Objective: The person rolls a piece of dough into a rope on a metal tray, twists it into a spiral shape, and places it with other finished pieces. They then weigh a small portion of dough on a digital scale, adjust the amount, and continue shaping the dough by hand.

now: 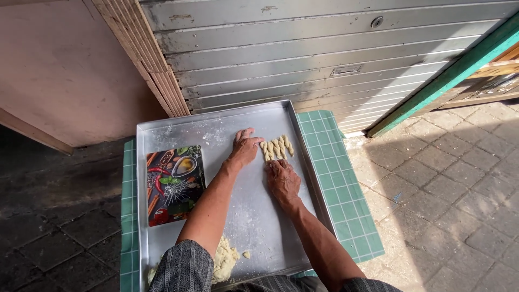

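Both hands flat on floured tray (162,130), at dough twists (277,147).
Left hand (244,147) spread, touching row's end; right hand (282,179) spread flat just below, squaring the row.

Picture-printed cutting board (175,185), green checked cloth (346,189), grey roller shutter (324,54) (closed), paved ground (448,178)

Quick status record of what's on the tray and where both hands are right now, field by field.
surface: metal tray on a green checked mat
left hand: flat on the tray, beside the twisted dough pieces
right hand: just below the twists, fingertips at them
dough lump: near edge of tray
board: picture cutting board, left side
flour: dusted over tray
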